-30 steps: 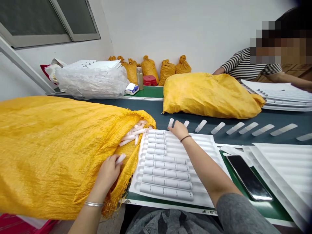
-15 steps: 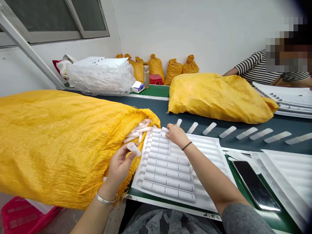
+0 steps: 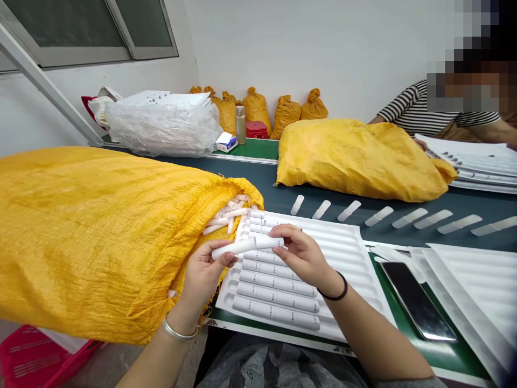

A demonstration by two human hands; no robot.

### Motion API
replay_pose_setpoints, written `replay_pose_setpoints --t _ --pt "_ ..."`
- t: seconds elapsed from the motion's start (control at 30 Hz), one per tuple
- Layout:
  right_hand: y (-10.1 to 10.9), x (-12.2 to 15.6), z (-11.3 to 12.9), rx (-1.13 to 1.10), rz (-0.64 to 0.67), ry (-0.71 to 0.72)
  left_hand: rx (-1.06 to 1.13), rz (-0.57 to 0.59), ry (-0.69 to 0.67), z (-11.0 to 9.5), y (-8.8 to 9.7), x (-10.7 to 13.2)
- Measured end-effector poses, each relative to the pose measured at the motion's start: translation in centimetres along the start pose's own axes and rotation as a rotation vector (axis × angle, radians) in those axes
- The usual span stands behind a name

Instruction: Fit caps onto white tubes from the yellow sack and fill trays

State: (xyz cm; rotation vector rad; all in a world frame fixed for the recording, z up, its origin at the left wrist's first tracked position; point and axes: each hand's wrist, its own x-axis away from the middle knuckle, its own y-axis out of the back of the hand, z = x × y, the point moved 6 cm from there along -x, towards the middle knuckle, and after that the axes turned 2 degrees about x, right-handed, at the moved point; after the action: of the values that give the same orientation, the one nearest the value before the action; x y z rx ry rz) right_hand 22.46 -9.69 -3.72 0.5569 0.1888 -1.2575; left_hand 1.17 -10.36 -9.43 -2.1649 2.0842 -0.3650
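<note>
Over the tray, my left hand [image 3: 202,269] pinches a plain white plastic piece [image 3: 232,249], long and rounded at its outer end. My right hand [image 3: 305,256] grips a small white tube with dark print [image 3: 270,242]. The two parts meet end to end; whether one is inside the other I cannot tell. Below lies a white ribbed tray [image 3: 343,253], its left side filled with rows of printed white tubes [image 3: 277,312]. Beside my left hand, the mouth of a large yellow sack [image 3: 100,231] shows many loose white pieces [image 3: 220,222].
White pieces [image 3: 379,216] stand in a row on the dark belt [image 3: 266,186]. Behind them lies another yellow sack [image 3: 355,159]. A phone [image 3: 418,302] and more trays [image 3: 480,275] are at the right. A person in a striped sleeve [image 3: 407,102] works across the belt.
My right hand has lifted a printed tube from the tray's far rows and come toward me. My left hand has turned its white piece sideways, bringing it against the tube.
</note>
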Motion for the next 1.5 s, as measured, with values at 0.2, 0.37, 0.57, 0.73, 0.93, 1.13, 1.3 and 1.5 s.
replay_pose_setpoints --t 0.2,0.37,0.57,0.73,0.93,1.13,1.3,1.5 --pt "0.8 0.1 1.3 0.302 0.133 0.232 -0.327 0.295 0.101 -0.7 -1.4 1.2" --pt "0.1 0.4 1.0 0.351 0.159 0.250 -0.648 0.335 -0.160 -2.6 -1.7 2.0" --pt "-0.1 0.5 0.3 0.337 0.182 0.143 -0.765 0.353 -0.361 -3.4 -2.3 2.4" --pt "-0.9 0.6 0.5 0.327 0.193 0.109 -0.787 0.356 -0.474 -3.8 -3.2 2.9" --pt "-2.2 1.2 1.1 0.337 0.197 0.208 -0.781 0.332 -0.505 -3.2 -3.3 3.4" --pt "-2.5 -1.5 -4.9 0.872 0.305 0.028 -1.027 0.401 -0.400 0.8 -2.0 -0.3" --pt "4.3 -7.2 -12.9 0.993 -0.017 -0.489 -1.273 0.249 -0.391 0.9 1.3 -7.6" --pt "7.4 -9.4 -18.9 0.971 0.035 -0.804 -1.385 0.175 -0.345 1.4 3.1 -12.5"
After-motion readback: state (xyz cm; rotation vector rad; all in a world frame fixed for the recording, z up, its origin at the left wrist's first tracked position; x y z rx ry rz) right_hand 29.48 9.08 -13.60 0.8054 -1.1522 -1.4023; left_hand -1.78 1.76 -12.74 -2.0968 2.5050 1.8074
